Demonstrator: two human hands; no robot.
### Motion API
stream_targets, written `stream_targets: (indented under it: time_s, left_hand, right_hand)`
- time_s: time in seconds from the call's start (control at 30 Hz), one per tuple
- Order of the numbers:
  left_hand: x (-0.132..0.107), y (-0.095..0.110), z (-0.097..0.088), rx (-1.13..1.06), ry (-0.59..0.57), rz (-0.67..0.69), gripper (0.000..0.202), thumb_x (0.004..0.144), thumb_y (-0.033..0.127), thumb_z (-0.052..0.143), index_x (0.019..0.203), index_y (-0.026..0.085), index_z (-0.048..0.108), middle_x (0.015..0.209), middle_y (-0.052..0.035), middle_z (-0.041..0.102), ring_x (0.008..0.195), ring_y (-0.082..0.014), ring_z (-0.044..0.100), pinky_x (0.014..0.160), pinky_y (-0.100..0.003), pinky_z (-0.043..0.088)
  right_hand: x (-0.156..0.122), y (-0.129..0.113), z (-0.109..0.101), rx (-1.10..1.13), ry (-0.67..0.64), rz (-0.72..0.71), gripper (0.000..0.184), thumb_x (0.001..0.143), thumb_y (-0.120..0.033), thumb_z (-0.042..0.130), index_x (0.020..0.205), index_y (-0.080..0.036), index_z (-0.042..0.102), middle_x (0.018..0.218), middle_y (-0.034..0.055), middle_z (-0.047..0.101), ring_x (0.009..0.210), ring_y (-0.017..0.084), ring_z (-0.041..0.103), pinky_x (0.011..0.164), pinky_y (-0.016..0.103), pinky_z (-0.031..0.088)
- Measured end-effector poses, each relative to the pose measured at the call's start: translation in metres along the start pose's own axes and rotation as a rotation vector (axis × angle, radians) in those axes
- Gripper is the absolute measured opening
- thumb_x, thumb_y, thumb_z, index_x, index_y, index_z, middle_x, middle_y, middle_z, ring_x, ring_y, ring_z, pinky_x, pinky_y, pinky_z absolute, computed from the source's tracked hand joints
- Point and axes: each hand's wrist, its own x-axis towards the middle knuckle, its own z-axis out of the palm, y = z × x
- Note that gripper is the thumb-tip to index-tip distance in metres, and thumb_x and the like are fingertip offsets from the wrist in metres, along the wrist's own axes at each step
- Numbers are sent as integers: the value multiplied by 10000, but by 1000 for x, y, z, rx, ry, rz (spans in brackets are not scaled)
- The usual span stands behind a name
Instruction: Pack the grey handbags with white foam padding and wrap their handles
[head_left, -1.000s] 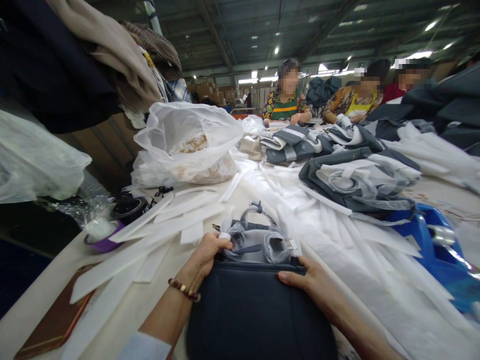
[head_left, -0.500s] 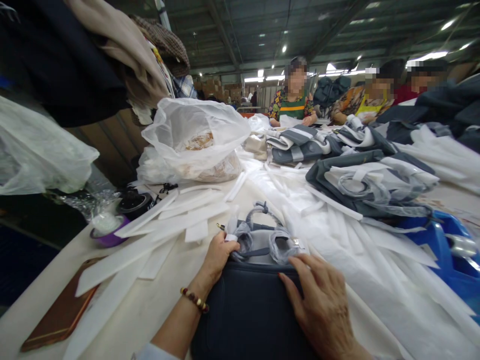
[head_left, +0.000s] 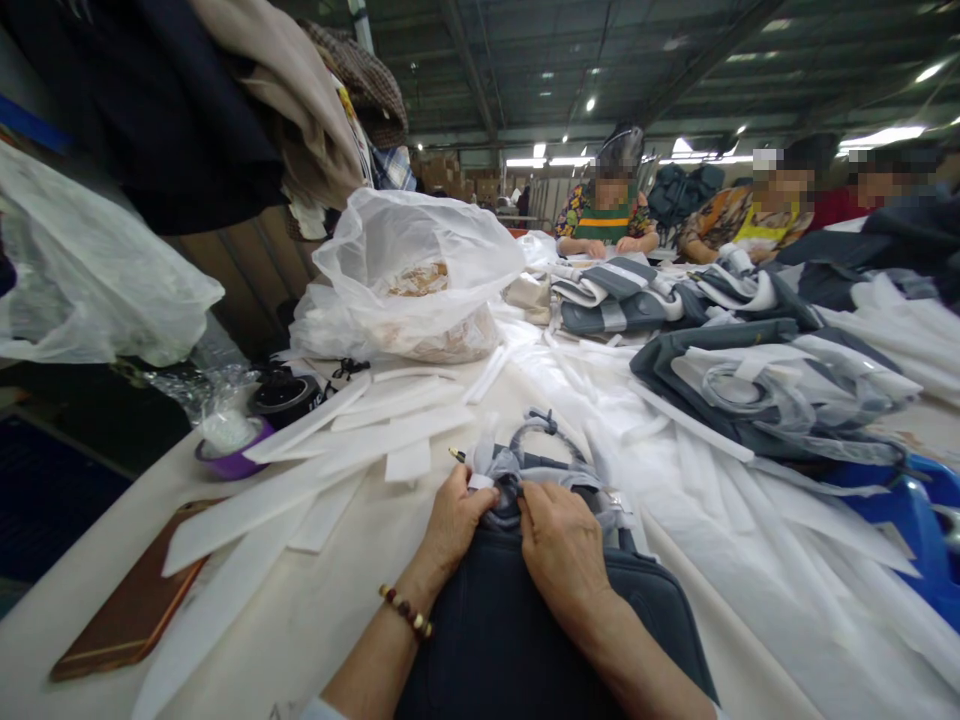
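Note:
A dark navy bag (head_left: 502, 640) lies on the table right in front of me. At its far edge are plastic-wrapped strap parts (head_left: 504, 468) and a looped handle (head_left: 551, 418) standing up. My left hand (head_left: 454, 520), with a beaded bracelet at the wrist, is closed on the wrapped strap at the left, a bit of white wrapping by its thumb. Beside it my right hand (head_left: 562, 540) pinches the same dark strap, its forearm crossing over the bag. The fingertips partly hide the strap between them.
White foam strips (head_left: 322, 465) spread across the table. At left lie a phone (head_left: 127, 600) and a purple tape roll (head_left: 240, 455). A large clear plastic bag (head_left: 420, 290) stands behind. Wrapped bags (head_left: 772, 390) and a blue bin (head_left: 900, 520) are right; co-workers sit across.
My right hand has moved left from the bag's right top edge to the strap beside my left hand, and its fingers have closed. My left hand keeps its hold. The view has shifted slightly.

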Motion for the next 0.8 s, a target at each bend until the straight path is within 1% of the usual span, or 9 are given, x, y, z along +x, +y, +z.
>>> stream_targets:
  time_s: [0.1, 0.2, 0.3, 0.4, 0.47, 0.57, 0.63, 0.7, 0.8]
  left_hand:
    - [0, 0, 0, -1, -6, 0, 161, 632, 285, 575, 740, 184, 512, 640, 33, 524, 620, -148, 470, 567, -251, 345]
    - [-1, 2, -1, -2, -8, -2, 176, 618, 265, 564, 766, 179, 524, 660, 27, 539, 634, -154, 482, 583, -257, 355]
    - [-1, 4, -2, 9, 7, -4, 154, 612, 266, 562, 732, 185, 509, 647, 28, 527, 634, -157, 474, 587, -262, 348]
    - [-2, 4, -2, 14, 14, 0, 131, 602, 249, 543, 706, 192, 489, 627, 35, 508, 620, -153, 456, 585, -262, 341]
    - [-2, 2, -3, 7, 7, 10, 137, 600, 244, 534, 719, 190, 492, 641, 33, 518, 629, -153, 462, 599, -263, 352]
    - [-3, 1, -3, -10, -7, 20, 169, 626, 283, 552, 754, 183, 507, 683, 18, 557, 666, -166, 492, 623, -269, 379]
    - [-3, 0, -3, -20, -9, 22, 195, 647, 313, 561, 781, 178, 515, 714, 6, 582, 693, -177, 514, 636, -273, 394]
    - [-4, 0, -3, -21, 0, 25, 193, 652, 308, 566, 788, 180, 516, 723, 3, 592, 699, -178, 521, 635, -270, 397]
    - [-4, 0, -3, -11, 19, 25, 156, 633, 253, 569, 763, 193, 505, 685, 21, 572, 668, -165, 510, 611, -254, 379]
  right_hand:
    - [4, -1, 1, -21, -58, 15, 200, 863, -74, 430, 868, -157, 613, 759, 58, 645, 730, 196, 587, 679, 282, 382]
    - [9, -4, -1, -60, -141, 21, 216, 854, -42, 422, 835, -155, 605, 792, 75, 643, 773, 204, 597, 688, 282, 402]
    - [14, -10, -7, -102, -241, -9, 260, 827, 9, 418, 815, -157, 617, 848, 100, 647, 828, 219, 602, 713, 291, 416]
    - [20, -16, -12, -138, -341, -43, 265, 829, 10, 421, 850, -137, 641, 874, 131, 654, 849, 244, 611, 724, 319, 432]
    - [26, -21, -14, -153, -401, -67, 258, 830, 4, 426, 869, -113, 653, 886, 154, 659, 859, 268, 618, 724, 343, 441]
    - [35, -27, -13, -167, -469, -94, 234, 825, 0, 445, 886, -68, 660, 895, 189, 662, 868, 303, 626, 699, 364, 449]
    - [40, -29, -11, -169, -490, -101, 222, 825, 1, 450, 894, -48, 656, 893, 203, 662, 873, 311, 631, 689, 363, 451]
    - [41, -27, -8, -161, -487, -103, 227, 834, 4, 440, 904, -54, 648, 903, 198, 663, 875, 299, 636, 695, 350, 448]
    - [37, -19, -6, -131, -451, -85, 241, 848, 11, 418, 899, -99, 625, 905, 149, 671, 857, 246, 644, 689, 299, 432]
